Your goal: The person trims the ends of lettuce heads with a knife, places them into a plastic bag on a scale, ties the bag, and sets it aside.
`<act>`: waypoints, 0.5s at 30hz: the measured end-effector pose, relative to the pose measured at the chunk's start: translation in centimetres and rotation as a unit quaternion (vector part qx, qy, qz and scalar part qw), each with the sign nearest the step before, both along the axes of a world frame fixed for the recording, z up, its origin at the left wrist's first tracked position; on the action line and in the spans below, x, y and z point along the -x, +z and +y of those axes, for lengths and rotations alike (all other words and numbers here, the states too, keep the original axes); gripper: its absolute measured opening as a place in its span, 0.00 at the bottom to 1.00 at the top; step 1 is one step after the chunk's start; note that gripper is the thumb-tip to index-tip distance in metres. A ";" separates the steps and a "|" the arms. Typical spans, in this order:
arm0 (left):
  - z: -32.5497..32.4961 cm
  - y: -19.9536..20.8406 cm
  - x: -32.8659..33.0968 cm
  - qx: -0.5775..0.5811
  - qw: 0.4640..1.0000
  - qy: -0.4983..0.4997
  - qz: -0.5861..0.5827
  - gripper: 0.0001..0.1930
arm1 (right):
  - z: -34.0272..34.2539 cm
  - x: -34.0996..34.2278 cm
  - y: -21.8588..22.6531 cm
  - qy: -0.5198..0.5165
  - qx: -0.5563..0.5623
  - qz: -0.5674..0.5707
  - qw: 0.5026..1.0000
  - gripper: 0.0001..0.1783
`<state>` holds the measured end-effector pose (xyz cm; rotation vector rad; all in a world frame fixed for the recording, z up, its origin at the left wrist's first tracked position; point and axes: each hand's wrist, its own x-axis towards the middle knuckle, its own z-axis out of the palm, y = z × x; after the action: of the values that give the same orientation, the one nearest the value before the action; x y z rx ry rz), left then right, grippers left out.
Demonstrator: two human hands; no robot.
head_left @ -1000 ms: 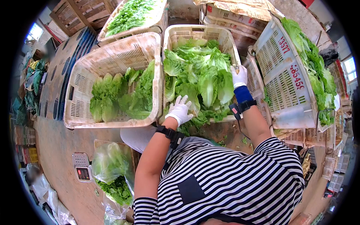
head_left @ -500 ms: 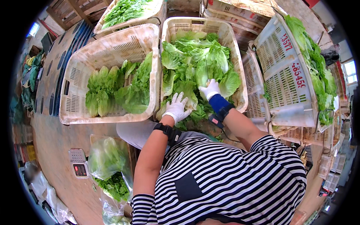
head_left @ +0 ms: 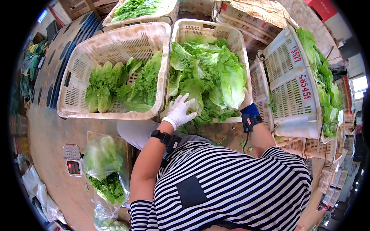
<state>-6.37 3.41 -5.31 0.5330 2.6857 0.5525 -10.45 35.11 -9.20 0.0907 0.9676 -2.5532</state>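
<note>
My left hand (head_left: pixel 178 111), in a white glove, lies with its fingers spread over lettuce leaves at the near left of the middle basket (head_left: pixel 247 57). A large pale-green lettuce head (head_left: pixel 232 82) stands out above the other lettuce (head_left: pixel 196 57) at the basket's right side, its pale base toward me. My right hand (head_left: pixel 246 101) grips it from the right and beneath; the head hides most of the fingers. Whether a tool is also in that hand cannot be seen.
A tilted white basket (head_left: pixel 115 36) at left holds several lettuce heads. More lettuce-filled crates stand behind and at right, one a tall grey-white crate (head_left: pixel 287 81). Bagged lettuce (head_left: pixel 104 158) lies lower left beside a small scale (head_left: pixel 72 159). Loose scraps lie on the floor.
My right hand has moved right from the middle of the lettuce, with a large lettuce head now raised over it. A thin blade-like strip by it is out of sight. My left hand stays spread.
</note>
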 end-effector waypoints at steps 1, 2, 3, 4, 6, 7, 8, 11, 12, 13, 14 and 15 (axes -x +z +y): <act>-0.3 -0.1 0.0 -0.076 0.996 0.023 0.027 0.30 | -1.0 -0.2 1.2 0.007 0.001 0.002 1.000 0.31; -0.4 0.3 0.1 -0.075 0.996 0.027 0.031 0.30 | -1.7 -0.3 2.2 0.013 0.025 0.006 1.000 0.32; -0.4 0.7 0.2 -0.202 0.977 0.062 -0.015 0.29 | -2.4 -0.1 2.9 0.020 0.049 0.010 0.999 0.33; -0.5 1.1 0.2 -0.326 0.939 0.096 -0.059 0.28 | -3.0 0.5 3.2 0.028 0.050 0.013 0.998 0.33; -0.1 3.8 -0.2 -0.410 0.899 0.112 -0.108 0.39 | -4.9 1.9 4.9 0.085 -0.027 0.061 0.994 0.32; 0.2 4.9 -0.8 -0.536 0.826 0.131 -0.119 0.43 | -5.8 1.7 6.4 0.085 -0.109 0.106 0.985 0.31; 0.0 5.9 -1.2 -0.650 0.736 0.147 -0.122 0.49 | -7.5 1.2 9.1 0.086 -0.190 0.149 0.967 0.30; -0.8 7.1 -1.8 -0.700 0.681 0.203 -0.068 0.49 | -11.2 0.0 12.9 0.237 -0.255 0.254 0.902 0.32; -1.6 6.9 -2.0 -0.690 0.677 0.249 -0.065 0.46 | -12.9 -0.5 14.4 0.194 -0.251 0.295 0.901 0.24; -2.1 8.0 -2.3 -0.753 0.602 0.259 -0.065 0.39 | -14.5 -0.9 15.6 0.149 -0.247 0.334 0.897 0.20; -3.1 8.6 -2.7 -0.751 0.603 0.266 -0.051 0.39 | -16.1 -1.1 16.9 0.069 -0.269 0.326 0.904 0.16; -4.0 9.2 -3.4 -0.836 0.489 0.218 -0.121 0.39 | -17.7 -1.3 18.3 -0.012 -0.294 0.314 0.903 0.14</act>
<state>-3.00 -0.61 3.84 0.0215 1.0074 2.9766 -9.16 17.44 9.06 -0.5889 1.9609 -2.2370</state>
